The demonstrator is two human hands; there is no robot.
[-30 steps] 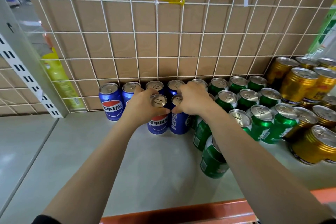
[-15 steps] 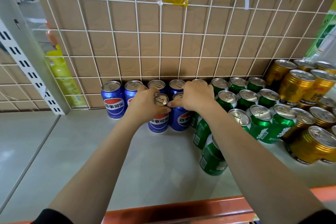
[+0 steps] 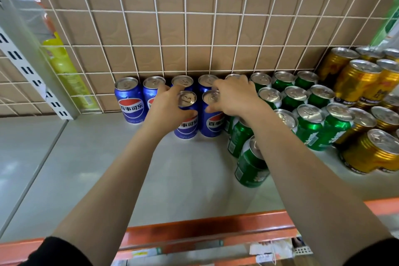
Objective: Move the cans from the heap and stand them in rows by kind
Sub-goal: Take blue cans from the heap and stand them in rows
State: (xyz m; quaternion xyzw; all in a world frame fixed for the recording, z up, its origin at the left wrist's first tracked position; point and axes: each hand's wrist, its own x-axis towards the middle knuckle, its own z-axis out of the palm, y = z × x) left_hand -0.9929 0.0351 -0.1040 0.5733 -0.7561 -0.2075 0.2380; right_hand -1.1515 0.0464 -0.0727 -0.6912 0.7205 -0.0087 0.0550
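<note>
Head view, listed near to far.

1. Bottom edge: orange shelf lip (image 3: 205, 229); black sleeves (image 3: 54, 252) at the lower corners.
2. Lower half: pale grey shelf (image 3: 97, 168), with two bare forearms crossing it toward centre frame.
3. Lower right to centre right: green cans (image 3: 311, 123), clustered close together with tops up. The nearest ones are partly hidden under the right forearm.
4. Centre: left blue can (image 3: 186, 123) and right blue can (image 3: 212, 123), upright, just beside each other and one step in front of the back row.
5. Left hand (image 3: 170, 106): grip curled round the left blue can, thumb across its front, fingers behind its rim.
6. Right hand (image 3: 235, 97): grip pinching the right blue can near its top, thumb on the front, fingers over the lid edge.
7. Behind the hands: blue cans (image 3: 129, 101), upright in a row against the back, running from left of centre to centre.
8. Right edge: gold cans (image 3: 356, 82), grouped beside the green ones.
9. Upper frame: white wire grid (image 3: 185, 45) in front of brown cardboard (image 3: 138, 28).
10. Upper left: yellow packet (image 3: 62, 65) behind the grid; slotted metal post (image 3: 26, 49) slanting down to the shelf.
</note>
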